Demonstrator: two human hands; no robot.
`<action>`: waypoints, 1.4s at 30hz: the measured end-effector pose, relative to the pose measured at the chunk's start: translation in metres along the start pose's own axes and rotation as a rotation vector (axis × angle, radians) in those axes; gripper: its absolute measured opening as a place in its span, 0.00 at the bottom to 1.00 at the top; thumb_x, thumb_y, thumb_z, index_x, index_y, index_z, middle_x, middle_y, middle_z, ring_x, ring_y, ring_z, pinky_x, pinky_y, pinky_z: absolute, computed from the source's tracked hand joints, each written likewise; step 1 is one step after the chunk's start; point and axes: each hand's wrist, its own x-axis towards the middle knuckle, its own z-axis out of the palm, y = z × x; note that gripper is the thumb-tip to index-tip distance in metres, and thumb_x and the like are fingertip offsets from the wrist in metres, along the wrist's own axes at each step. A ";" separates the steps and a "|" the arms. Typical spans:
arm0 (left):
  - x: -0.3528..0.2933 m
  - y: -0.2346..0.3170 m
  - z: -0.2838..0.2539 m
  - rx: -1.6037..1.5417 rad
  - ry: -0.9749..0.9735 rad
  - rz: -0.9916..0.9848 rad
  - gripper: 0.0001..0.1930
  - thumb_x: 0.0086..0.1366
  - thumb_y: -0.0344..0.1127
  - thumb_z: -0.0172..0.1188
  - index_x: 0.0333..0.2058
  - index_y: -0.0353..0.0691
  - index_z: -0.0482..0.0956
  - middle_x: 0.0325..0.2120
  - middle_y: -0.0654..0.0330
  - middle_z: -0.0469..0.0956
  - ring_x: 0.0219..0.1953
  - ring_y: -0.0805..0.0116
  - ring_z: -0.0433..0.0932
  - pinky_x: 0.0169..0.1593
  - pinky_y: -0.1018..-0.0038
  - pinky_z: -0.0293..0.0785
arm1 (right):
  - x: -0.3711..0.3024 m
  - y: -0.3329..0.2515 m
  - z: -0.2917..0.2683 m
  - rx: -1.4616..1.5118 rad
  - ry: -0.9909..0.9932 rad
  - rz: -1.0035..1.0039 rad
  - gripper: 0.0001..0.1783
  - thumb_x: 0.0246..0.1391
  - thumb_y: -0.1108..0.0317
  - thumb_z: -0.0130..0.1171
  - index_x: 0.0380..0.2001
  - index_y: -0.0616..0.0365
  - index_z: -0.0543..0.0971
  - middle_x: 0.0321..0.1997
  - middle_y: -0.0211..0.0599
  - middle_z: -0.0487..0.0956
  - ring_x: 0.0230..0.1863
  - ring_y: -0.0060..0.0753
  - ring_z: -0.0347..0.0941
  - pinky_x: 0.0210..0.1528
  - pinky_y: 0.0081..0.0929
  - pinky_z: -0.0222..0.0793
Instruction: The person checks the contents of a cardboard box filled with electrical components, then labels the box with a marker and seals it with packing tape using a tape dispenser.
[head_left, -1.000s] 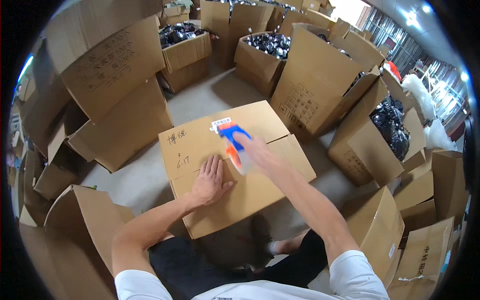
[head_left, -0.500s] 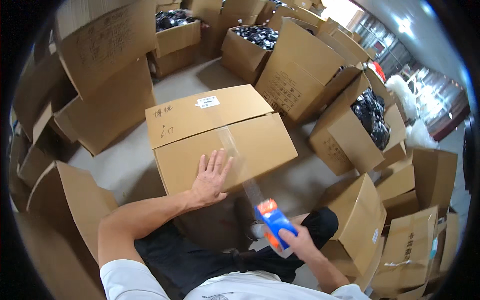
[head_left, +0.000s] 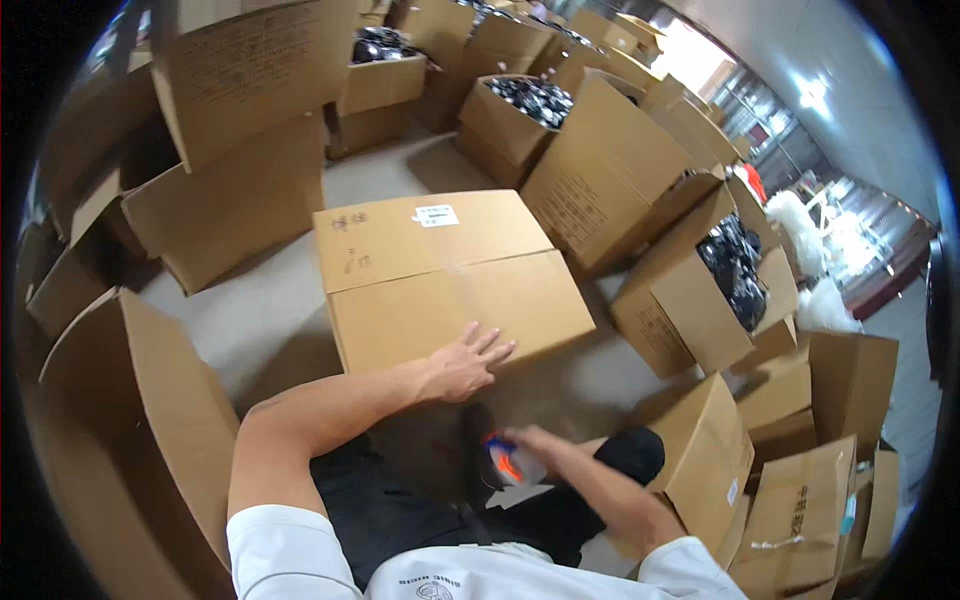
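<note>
A closed cardboard box [head_left: 400, 310] with a small white label on its top sits in front of me. My left hand [head_left: 466, 366] lies on the box's near edge, its fingers spread and touching the top. Below that edge, close to my knees, my right hand [head_left: 538, 446] grips a blue and orange tape dispenser [head_left: 508, 464], blurred by motion. A faint clear strip of tape shows along the middle of the box top; whether it still joins the dispenser I cannot tell.
Large open cartons [head_left: 225, 205] stand at the left. An open carton of black shiny pieces [head_left: 735, 270] is at the right, another [head_left: 530, 105] farther back. Several boxes [head_left: 690, 450] crowd my right knee, and an open carton [head_left: 165, 400] is by my left arm.
My left hand has slid right and toward the box's near edge. My right hand has moved left with the tape dispenser, below that edge. The view has shifted a little.
</note>
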 end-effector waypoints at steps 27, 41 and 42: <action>-0.155 -0.027 -0.124 -1.346 1.237 -1.245 0.09 0.70 0.35 0.62 0.35 0.35 0.85 0.27 0.63 0.82 0.29 0.76 0.78 0.35 0.75 0.76 | -0.111 -0.257 -0.032 -0.199 0.035 -1.066 0.26 0.60 0.52 0.62 0.46 0.68 0.82 0.35 0.34 0.82 0.36 0.22 0.74 0.40 0.25 0.71; -0.229 -0.127 0.234 -1.285 0.995 -2.026 0.11 0.69 0.35 0.59 0.34 0.31 0.82 0.28 0.58 0.82 0.35 0.63 0.80 0.40 0.62 0.76 | -0.015 -0.402 -0.046 -0.814 0.004 -0.944 0.26 0.51 0.49 0.67 0.28 0.67 0.83 0.20 0.38 0.78 0.25 0.26 0.73 0.32 0.29 0.71; -0.157 -0.114 0.271 -1.176 0.883 -1.786 0.13 0.69 0.36 0.58 0.39 0.30 0.83 0.33 0.55 0.83 0.38 0.61 0.82 0.42 0.61 0.77 | -0.004 -0.401 -0.057 -0.823 0.008 -0.914 0.26 0.51 0.48 0.67 0.27 0.68 0.83 0.19 0.38 0.77 0.25 0.26 0.72 0.32 0.30 0.71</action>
